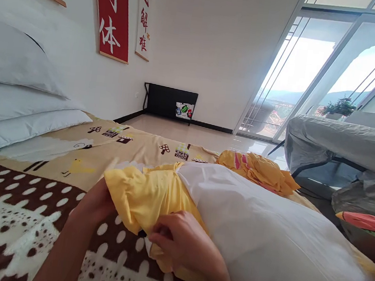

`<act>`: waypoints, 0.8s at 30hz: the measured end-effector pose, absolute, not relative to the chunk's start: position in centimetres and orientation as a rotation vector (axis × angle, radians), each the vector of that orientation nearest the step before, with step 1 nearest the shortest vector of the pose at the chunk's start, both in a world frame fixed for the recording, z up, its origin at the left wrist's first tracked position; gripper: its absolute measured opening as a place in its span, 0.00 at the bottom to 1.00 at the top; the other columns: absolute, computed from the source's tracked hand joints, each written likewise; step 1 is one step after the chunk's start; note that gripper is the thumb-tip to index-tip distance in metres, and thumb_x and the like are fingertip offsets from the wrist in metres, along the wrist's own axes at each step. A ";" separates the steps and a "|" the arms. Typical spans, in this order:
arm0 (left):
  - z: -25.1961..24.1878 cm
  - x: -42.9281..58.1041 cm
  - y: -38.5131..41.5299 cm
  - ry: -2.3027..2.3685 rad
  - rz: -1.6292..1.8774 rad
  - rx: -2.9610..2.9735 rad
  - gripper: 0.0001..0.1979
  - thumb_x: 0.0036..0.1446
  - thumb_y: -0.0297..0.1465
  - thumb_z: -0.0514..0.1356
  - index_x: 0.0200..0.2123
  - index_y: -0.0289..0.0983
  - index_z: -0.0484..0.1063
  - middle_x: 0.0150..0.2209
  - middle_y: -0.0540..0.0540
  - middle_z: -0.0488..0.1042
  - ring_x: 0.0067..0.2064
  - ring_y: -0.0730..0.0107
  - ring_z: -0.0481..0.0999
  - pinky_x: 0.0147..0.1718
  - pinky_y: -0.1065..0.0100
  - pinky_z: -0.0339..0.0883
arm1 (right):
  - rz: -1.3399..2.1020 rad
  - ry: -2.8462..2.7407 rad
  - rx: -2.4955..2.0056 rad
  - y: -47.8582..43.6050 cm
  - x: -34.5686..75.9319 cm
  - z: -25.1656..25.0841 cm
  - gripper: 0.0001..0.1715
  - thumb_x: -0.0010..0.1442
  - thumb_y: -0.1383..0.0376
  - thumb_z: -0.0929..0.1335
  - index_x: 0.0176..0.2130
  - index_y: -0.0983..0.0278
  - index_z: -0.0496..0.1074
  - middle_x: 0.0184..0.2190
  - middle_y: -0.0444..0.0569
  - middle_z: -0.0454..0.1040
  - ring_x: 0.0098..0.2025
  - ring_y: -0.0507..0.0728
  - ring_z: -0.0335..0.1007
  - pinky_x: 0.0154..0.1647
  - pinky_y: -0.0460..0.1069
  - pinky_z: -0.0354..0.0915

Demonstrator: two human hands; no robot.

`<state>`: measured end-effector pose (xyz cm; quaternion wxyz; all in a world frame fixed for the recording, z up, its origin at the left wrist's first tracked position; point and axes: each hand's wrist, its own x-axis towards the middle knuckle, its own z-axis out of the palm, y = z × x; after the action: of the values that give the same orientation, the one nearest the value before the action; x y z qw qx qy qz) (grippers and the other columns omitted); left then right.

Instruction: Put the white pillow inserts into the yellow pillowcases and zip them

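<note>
A white pillow (265, 232) lies across the patterned bed blanket (11, 210), with a yellow pillowcase (142, 196) bunched over its left end. My left hand (92, 204) reaches under the bunched yellow fabric; its fingers are hidden by the cloth. My right hand (182, 242) pinches the lower edge of the yellow pillowcase, fingers closed on it.
Two white pillows (15, 92) are stacked at the bed's head on the left. A crumpled yellow cloth (259, 170) lies beyond the pillow. A plastic-covered piece of furniture (343, 150) stands right of the bed, before glass doors (312, 69). A black rack (170, 102) leans on the far wall.
</note>
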<state>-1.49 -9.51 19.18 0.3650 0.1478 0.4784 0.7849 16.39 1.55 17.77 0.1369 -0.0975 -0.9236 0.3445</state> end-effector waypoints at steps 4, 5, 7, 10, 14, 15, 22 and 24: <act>19.2 1.3 -10.0 1.310 1.669 0.758 0.09 0.42 0.26 0.65 0.32 0.34 0.76 0.23 0.49 0.72 0.25 0.71 0.68 0.24 0.71 0.66 | 1.389 -2.252 -0.366 0.9 16.6 19.9 0.17 0.61 0.55 0.63 0.27 0.63 0.68 0.17 0.40 0.61 0.20 0.47 0.54 0.21 0.44 0.49; 19.4 2.1 -9.9 1.327 1.642 0.831 0.10 0.42 0.26 0.65 0.33 0.35 0.76 0.23 0.50 0.71 0.24 0.73 0.65 0.23 0.73 0.64 | 1.451 -2.176 -0.365 0.7 16.3 20.1 0.17 0.61 0.55 0.64 0.27 0.63 0.66 0.18 0.39 0.60 0.21 0.47 0.52 0.20 0.44 0.48; 19.7 3.3 -9.5 1.375 1.688 0.930 0.12 0.42 0.26 0.65 0.34 0.34 0.76 0.24 0.51 0.70 0.24 0.77 0.61 0.22 0.76 0.59 | 1.596 -2.078 -0.340 0.4 15.8 20.0 0.18 0.59 0.53 0.65 0.27 0.63 0.63 0.18 0.38 0.57 0.21 0.46 0.49 0.20 0.44 0.47; 19.7 4.2 -8.9 1.386 1.765 0.974 0.13 0.42 0.27 0.65 0.35 0.34 0.75 0.24 0.52 0.68 0.24 0.78 0.59 0.21 0.77 0.56 | 1.792 -1.993 -0.276 0.7 15.3 19.3 0.21 0.57 0.50 0.67 0.27 0.63 0.61 0.18 0.37 0.56 0.20 0.45 0.46 0.18 0.43 0.44; 19.0 3.8 -8.4 1.262 1.769 0.877 0.10 0.42 0.28 0.64 0.33 0.35 0.73 0.22 0.54 0.65 0.22 0.79 0.58 0.21 0.75 0.56 | 1.902 -1.915 -0.219 1.5 14.8 18.6 0.24 0.53 0.48 0.70 0.26 0.64 0.62 0.17 0.36 0.54 0.19 0.44 0.46 0.17 0.43 0.42; 18.8 3.6 -8.2 1.252 1.769 0.848 0.10 0.41 0.28 0.64 0.31 0.35 0.73 0.21 0.54 0.64 0.21 0.79 0.57 0.21 0.75 0.55 | 1.921 -1.886 -0.218 1.7 14.7 18.4 0.24 0.52 0.48 0.70 0.27 0.64 0.62 0.17 0.37 0.55 0.19 0.44 0.46 0.17 0.43 0.42; 19.5 3.3 -7.6 1.422 1.710 0.926 0.07 0.40 0.31 0.63 0.23 0.34 0.70 0.20 0.54 0.61 0.22 0.79 0.54 0.20 0.76 0.51 | 1.998 -1.630 -0.249 2.1 13.7 16.9 0.24 0.50 0.48 0.72 0.28 0.64 0.63 0.21 0.39 0.57 0.22 0.46 0.50 0.20 0.43 0.47; 20.0 3.2 -8.0 1.531 1.668 1.010 0.07 0.39 0.31 0.63 0.24 0.34 0.71 0.20 0.54 0.62 0.24 0.77 0.56 0.22 0.75 0.54 | 1.996 -1.634 -0.219 2.1 13.5 16.6 0.23 0.51 0.49 0.71 0.28 0.64 0.63 0.20 0.39 0.55 0.22 0.46 0.49 0.20 0.43 0.46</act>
<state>3.23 -7.97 20.03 0.3253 0.3851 0.5839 0.6363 13.46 2.10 16.58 0.2729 -0.0814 -0.6072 0.7417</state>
